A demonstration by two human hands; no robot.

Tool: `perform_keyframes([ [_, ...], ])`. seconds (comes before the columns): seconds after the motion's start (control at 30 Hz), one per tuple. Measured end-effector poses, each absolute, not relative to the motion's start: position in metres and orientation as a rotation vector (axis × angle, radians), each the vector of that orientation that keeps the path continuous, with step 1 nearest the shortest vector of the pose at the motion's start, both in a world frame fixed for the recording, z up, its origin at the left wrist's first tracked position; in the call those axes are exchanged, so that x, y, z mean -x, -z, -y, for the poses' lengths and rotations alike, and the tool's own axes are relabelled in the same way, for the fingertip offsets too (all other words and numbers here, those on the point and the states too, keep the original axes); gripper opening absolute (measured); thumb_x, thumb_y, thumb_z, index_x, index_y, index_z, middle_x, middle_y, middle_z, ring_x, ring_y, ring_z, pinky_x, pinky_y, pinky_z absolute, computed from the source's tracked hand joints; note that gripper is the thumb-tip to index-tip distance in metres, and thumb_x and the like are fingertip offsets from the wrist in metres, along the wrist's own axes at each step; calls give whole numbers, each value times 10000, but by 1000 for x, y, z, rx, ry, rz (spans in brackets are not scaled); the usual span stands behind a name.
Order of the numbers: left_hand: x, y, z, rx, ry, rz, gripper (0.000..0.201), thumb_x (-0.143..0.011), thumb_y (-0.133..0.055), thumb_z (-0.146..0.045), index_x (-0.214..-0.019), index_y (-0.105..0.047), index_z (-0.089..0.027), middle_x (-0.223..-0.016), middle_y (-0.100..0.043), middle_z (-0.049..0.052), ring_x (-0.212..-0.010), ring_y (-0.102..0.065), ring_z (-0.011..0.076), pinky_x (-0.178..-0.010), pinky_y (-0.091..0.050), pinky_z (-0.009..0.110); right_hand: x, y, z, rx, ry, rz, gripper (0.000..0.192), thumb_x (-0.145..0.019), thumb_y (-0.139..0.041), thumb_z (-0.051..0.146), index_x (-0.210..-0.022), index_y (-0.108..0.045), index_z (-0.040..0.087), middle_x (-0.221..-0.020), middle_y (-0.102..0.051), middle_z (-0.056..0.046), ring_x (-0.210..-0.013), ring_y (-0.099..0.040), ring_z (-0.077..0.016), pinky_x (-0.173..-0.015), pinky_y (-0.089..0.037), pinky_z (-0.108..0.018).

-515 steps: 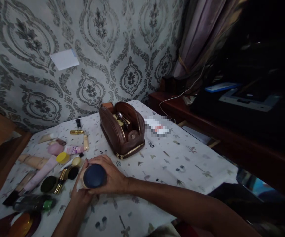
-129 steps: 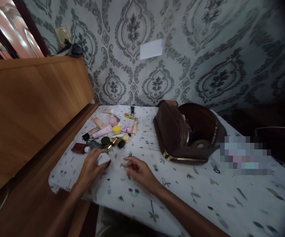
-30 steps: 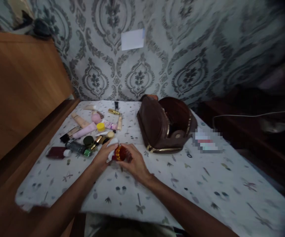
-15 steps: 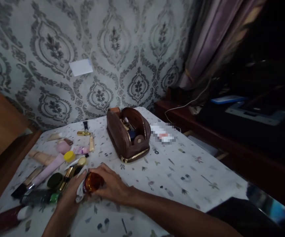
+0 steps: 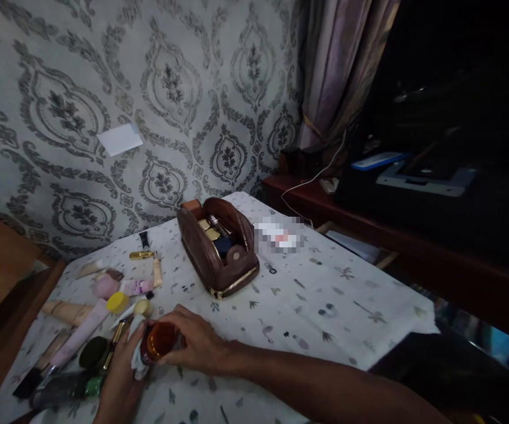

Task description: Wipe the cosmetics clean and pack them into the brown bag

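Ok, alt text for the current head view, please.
A left hand with a white cloth and a right hand hold an amber-topped container over a table. An open brown bag stands beyond them, near a patterned wall; scattered cosmetics lie to the left.

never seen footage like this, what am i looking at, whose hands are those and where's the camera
There is no machine here: these are one person's two bare hands. Every picture comes from a single camera worn on that person's head, looking forward and down. The right hand grips an amber-topped container, while the left hand holds a white cloth or tissue against it. Below is a patterned white tablecloth. To the left lie tubes and bottles, including a long pale pink tube, a round yellow item and a dark bottle with a green cap. Farther back stands an open brown bag with small things inside. The patch beside it is pixelated, so I can't say what that is.
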State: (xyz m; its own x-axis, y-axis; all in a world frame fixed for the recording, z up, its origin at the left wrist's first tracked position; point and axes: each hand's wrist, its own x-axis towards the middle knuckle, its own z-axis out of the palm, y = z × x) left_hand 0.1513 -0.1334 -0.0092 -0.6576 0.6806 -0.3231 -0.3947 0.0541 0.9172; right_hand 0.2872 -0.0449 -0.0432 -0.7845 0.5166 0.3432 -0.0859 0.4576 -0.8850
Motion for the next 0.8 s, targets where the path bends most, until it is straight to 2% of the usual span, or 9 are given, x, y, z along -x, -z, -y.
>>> perform_keyframes([
  [0.1,-146,8,138,-253,-1626,-1473,497,-426,-933,-352,-830,-715,-160,-772,-750,20,-763,-732,243,-572,-587,258,-284,53,39,199,-1287,2093,681,-703,-837,400,-1315,-587,239,-1114,-606,-59,-1011,-613,-209,-903,-509,-318],
  [0.2,-141,11,145,-263,-1524,-1489,522,-443,-939,-367,-863,-718,-149,-795,-757,47,-640,-704,224,-418,-517,240,-283,58,37,69,-1264,2094,666,-738,-814,373,-1340,-566,236,-1131,-592,-66,-1030,-606,-204,-915,-507,-313],
  [0.33,-141,15,146,-346,-1502,-1530,539,-448,-933,-436,-841,-715,-137,-744,-743,40,-476,-600,156,-328,-433,229,-284,53,38,122,-1302,2118,705,-713,-837,329,-1354,-555,243,-1118,-577,-53,-1047,-598,-203,-941,-497,-312],
  [0.43,-148,15,140,-300,-1595,-1601,577,-403,-935,-463,-836,-714,-153,-751,-744,19,-546,-642,164,-405,-485,224,-285,48,40,284,-1319,2123,790,-646,-878,354,-1350,-544,228,-1155,-559,-62,-1087,-579,-220,-973,-482,-336],
  [0.5,-151,14,137,-302,-1625,-1596,557,-416,-924,-465,-837,-715,-165,-761,-748,24,-696,-707,222,-501,-540,243,-285,47,40,382,-1318,2113,820,-592,-906,373,-1317,-556,216,-1146,-559,-60,-1082,-571,-227,-974,-477,-349],
  [0.6,-152,15,135,-343,-1645,-1569,451,-482,-891,-447,-807,-711,-192,-728,-744,32,-866,-727,291,-621,-583,292,-286,45,41,379,-1328,2113,757,-608,-901,378,-1284,-586,246,-1097,-557,-34,-1052,-574,-207,-952,-477,-328],
  [0.7,-149,16,135,-365,-1696,-1609,367,-519,-873,-394,-796,-703,-224,-729,-745,17,-933,-722,305,-680,-590,306,-288,43,42,365,-1316,2139,745,-628,-892,366,-1305,-588,306,-1071,-544,-16,-1040,-576,-201,-928,-477,-317],
  [0.8,-149,14,135,-410,-1705,-1615,405,-515,-884,-375,-839,-698,-217,-821,-757,21,-959,-716,295,-728,-588,301,-290,40,45,438,-1321,2174,734,-652,-870,383,-1321,-573,334,-1053,-541,-6,-1013,-581,-208,-909,-478,-334],
])
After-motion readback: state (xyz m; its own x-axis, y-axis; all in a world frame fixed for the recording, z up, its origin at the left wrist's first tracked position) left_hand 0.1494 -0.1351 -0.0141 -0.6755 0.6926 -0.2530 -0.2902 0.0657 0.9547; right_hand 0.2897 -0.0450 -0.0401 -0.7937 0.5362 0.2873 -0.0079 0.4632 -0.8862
